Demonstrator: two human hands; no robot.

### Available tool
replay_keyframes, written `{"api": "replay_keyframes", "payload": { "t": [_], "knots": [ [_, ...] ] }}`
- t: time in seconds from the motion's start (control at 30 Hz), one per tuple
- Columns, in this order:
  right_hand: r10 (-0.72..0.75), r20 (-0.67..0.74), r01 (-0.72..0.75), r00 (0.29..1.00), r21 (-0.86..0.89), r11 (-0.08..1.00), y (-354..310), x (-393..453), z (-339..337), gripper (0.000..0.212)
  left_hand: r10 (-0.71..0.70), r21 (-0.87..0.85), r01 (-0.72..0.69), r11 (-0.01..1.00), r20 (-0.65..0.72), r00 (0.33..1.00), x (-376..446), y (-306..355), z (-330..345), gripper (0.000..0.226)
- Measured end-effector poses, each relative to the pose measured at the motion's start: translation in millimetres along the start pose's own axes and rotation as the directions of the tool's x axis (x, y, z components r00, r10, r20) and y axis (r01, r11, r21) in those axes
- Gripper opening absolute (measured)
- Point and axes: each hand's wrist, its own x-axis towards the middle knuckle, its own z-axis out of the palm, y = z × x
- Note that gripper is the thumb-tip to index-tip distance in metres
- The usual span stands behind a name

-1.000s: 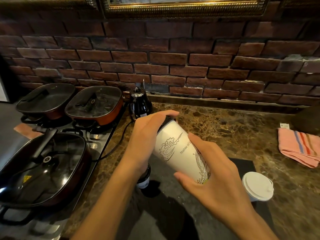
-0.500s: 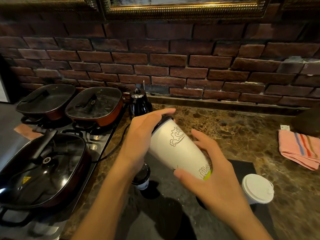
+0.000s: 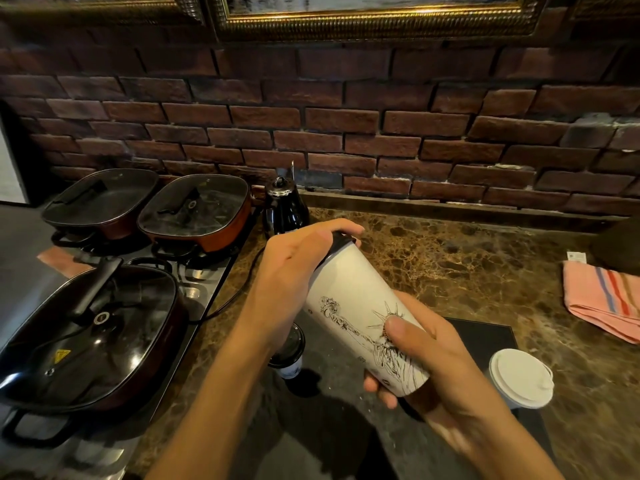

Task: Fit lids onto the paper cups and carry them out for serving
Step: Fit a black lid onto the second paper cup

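A tall white paper cup (image 3: 349,306) with a line drawing hangs tilted above the counter, its top leaning away to the left. My right hand (image 3: 436,368) grips its lower part, thumb on the drawing. My left hand (image 3: 294,271) is closed over the black lid (image 3: 341,242) on the cup's rim. A small cup with a black lid (image 3: 289,351) stands on the counter, half hidden under my left wrist. A second cup with a white lid (image 3: 521,377) stands at the right on a dark tray (image 3: 485,332).
Three lidded electric pans (image 3: 90,327) sit on the stove at left. A black kettle (image 3: 285,206) stands by the brick wall. A striped pink towel (image 3: 602,299) lies at the far right of the brown marble counter (image 3: 450,258).
The tall cup has turned in my hands, so the drawing now faces me. My right thumb has shifted onto its front. My left hand stays on the lid.
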Motion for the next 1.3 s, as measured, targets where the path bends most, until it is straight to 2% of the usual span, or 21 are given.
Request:
{"api": "replay_keyframes", "payload": {
  "t": [0.07,0.1,0.17,0.2,0.27,0.3,0.37,0.43,0.5,0.53,0.6,0.67,0.73,0.8,0.87,0.9,0.97,1.07,1.13,1.2,1.3],
  "knots": [
    [-0.099,-0.087,0.073,0.991,-0.262,0.962,-2,1,1,0.061,-0.004,0.002,0.004,1.0,-0.033,0.999,2,0,1,0.036],
    [-0.205,-0.134,0.108,0.969,-0.517,0.849,-3,1,2,0.064,-0.01,0.006,0.011,1.0,-0.053,0.999,2,0,1,0.035],
    [-0.44,-0.058,0.151,0.896,-0.892,0.425,-1,-1,3,0.075,-0.023,0.008,0.024,1.0,-0.078,0.997,2,-1,1,0.036],
    [-0.488,0.019,0.167,0.873,-0.951,0.261,2,-2,3,0.077,-0.028,0.008,0.028,1.0,-0.082,0.996,2,-1,2,0.036],
    [-0.508,0.093,0.19,0.856,-0.971,0.144,6,-5,4,0.079,-0.029,0.017,0.03,0.999,-0.072,0.997,0,-1,3,0.036],
    [-0.505,0.084,0.199,0.859,-0.963,0.18,5,-7,5,0.078,-0.025,0.023,0.026,0.999,-0.061,0.998,-1,-1,3,0.036],
    [-0.451,-0.018,0.211,0.892,-0.867,0.451,1,-6,4,0.072,-0.015,0.02,0.015,1.0,-0.036,0.999,-3,0,2,0.036],
    [-0.267,-0.063,0.19,0.961,-0.549,0.814,-3,-5,0,0.061,0.002,0.004,-0.002,1.0,-0.006,1.0,-5,2,0,0.035],
    [-0.027,0.012,0.028,1.0,-0.135,0.99,-3,-5,0,0.056,0.022,-0.011,-0.021,1.0,0.018,1.0,-7,4,0,0.037],
    [0.049,0.04,-0.049,0.998,-0.01,0.999,-3,-5,0,0.057,0.027,-0.019,-0.026,0.999,0.021,0.999,-7,5,1,0.037],
    [0.074,0.017,-0.074,0.997,-0.01,0.997,-4,-5,1,0.057,0.026,-0.026,-0.026,0.999,0.002,1.0,-7,6,1,0.034],
    [-0.071,-0.102,0.032,0.992,-0.337,0.941,-4,-3,3,0.056,0.01,-0.024,-0.011,1.0,-0.041,0.999,-5,6,1,0.033],
    [-0.363,-0.108,0.138,0.925,-0.797,0.588,-4,-5,6,0.065,-0.008,-0.02,0.007,1.0,-0.08,0.997,-3,5,1,0.033],
    [-0.5,0.064,0.197,0.864,-0.956,0.219,1,-5,8,0.079,-0.028,-0.037,0.025,0.999,-0.094,0.995,-2,5,1,0.034],
    [-0.518,0.132,0.227,0.845,-0.966,0.123,5,-6,8,0.085,-0.037,-0.042,0.034,0.999,-0.075,0.996,-3,6,1,0.035],
    [-0.518,0.121,0.229,0.846,-0.962,0.149,5,-7,9,0.085,-0.033,-0.033,0.031,0.999,-0.062,0.998,-3,7,0,0.035],
    [-0.483,0.014,0.222,0.875,-0.899,0.377,2,-5,9,0.08,-0.015,-0.011,0.014,1.0,-0.034,0.999,-3,9,-1,0.034],
    [-0.284,-0.056,0.202,0.957,-0.572,0.795,-2,-2,5,0.062,0.018,0.021,-0.018,1.0,-0.014,1.0,-3,11,-2,0.035],
    [-0.123,-0.019,0.108,0.992,-0.346,0.932,-5,-2,5,0.053,0.022,0.034,-0.022,0.999,-0.012,1.0,-4,11,-1,0.036],
    [-0.085,-0.017,0.075,0.996,-0.304,0.95,-7,-1,6,0.052,0.027,0.033,-0.026,0.999,-0.016,1.0,-2,10,-2,0.036],
    [-0.205,-0.117,0.098,0.972,-0.592,0.8,-6,-1,10,0.067,0.016,0.037,-0.015,0.999,-0.029,0.999,0,11,-3,0.035]
  ]
}}
